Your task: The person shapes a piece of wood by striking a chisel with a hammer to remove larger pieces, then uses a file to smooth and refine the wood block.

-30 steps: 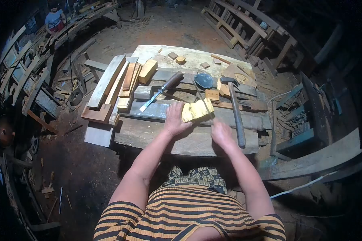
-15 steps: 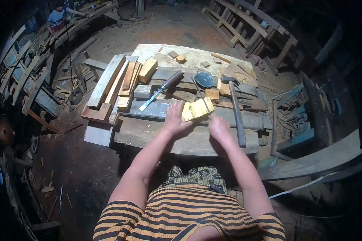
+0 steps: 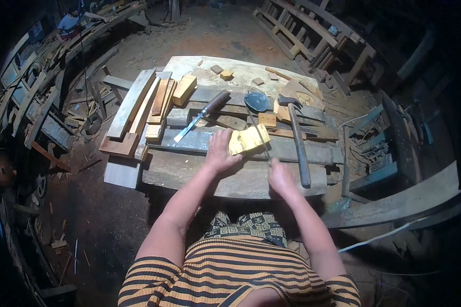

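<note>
My left hand (image 3: 221, 152) is closed on the left end of a yellow carved wooden block (image 3: 245, 140) with curved, notched sides, keeping it down on the bench. Closed around the near end of a long thin file (image 3: 261, 134), my right hand (image 3: 281, 176) is just right of the block. The file lies slantwise across the block's right part, its far end reaching toward a dark round dish (image 3: 256, 102). To the left is a chisel (image 3: 201, 117) with a dark wooden handle. A hammer (image 3: 299, 140) lies to the right of the block.
Wooden strips (image 3: 138, 105) are stacked at the bench's left side. Small offcuts (image 3: 226, 74) are scattered on the pale board (image 3: 189, 64) at the back. Timber racks (image 3: 302, 36) stand far right. A person (image 3: 71, 23) is at another bench, far left.
My right hand has moved slightly down and toward me, drawing the file across the block. The file now crosses the block's right part. My left hand keeps its hold; the view has shifted a little.
</note>
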A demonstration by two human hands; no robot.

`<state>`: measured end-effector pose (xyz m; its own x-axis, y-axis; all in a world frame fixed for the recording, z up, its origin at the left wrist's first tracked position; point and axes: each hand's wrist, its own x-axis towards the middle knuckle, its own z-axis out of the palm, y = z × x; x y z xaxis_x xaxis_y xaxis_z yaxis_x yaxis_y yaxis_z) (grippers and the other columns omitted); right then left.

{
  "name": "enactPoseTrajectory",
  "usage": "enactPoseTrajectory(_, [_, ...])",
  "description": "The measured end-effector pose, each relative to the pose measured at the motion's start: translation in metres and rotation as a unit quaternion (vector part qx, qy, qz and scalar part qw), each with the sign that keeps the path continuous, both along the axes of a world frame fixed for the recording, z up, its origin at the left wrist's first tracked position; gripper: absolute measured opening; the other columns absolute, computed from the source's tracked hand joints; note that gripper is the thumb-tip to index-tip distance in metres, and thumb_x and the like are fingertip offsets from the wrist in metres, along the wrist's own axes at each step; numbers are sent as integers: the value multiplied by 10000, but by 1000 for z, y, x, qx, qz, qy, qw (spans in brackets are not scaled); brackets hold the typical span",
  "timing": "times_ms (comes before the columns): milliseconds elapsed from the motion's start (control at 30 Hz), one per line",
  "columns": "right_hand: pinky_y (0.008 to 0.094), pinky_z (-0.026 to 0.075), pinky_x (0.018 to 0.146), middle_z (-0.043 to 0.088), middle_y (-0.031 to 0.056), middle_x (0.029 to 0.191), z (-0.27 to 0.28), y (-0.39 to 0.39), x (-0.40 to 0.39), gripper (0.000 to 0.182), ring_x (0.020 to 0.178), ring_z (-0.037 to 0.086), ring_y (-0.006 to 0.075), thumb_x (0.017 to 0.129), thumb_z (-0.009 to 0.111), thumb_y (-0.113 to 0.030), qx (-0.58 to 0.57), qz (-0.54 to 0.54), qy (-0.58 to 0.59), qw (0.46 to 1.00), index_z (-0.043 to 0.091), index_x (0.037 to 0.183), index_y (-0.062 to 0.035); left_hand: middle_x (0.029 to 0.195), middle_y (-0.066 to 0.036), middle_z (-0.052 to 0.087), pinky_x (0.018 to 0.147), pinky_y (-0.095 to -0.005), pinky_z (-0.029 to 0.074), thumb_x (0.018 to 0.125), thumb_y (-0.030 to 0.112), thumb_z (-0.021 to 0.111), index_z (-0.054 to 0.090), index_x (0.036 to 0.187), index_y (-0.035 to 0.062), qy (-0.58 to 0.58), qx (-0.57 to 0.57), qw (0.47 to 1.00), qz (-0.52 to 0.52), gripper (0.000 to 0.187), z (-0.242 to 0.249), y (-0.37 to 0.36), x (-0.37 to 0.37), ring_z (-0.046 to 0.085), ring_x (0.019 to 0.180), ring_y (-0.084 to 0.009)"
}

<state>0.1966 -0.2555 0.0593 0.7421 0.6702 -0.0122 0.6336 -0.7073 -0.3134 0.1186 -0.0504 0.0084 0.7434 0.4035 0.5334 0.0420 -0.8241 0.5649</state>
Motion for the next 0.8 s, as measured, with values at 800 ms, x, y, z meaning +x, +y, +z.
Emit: enactPoseTrajectory(800, [535, 464, 692, 619, 248, 787, -6, -52, -18, 174, 771, 606, 427, 849, 476, -177, -20, 14, 9, 1000, 520, 936, -32, 1017, -152, 496, 969, -467, 289, 504, 322, 755, 431, 1143, 72, 20, -9, 1000, -11, 759, 1, 6, 0, 448, 1017, -345])
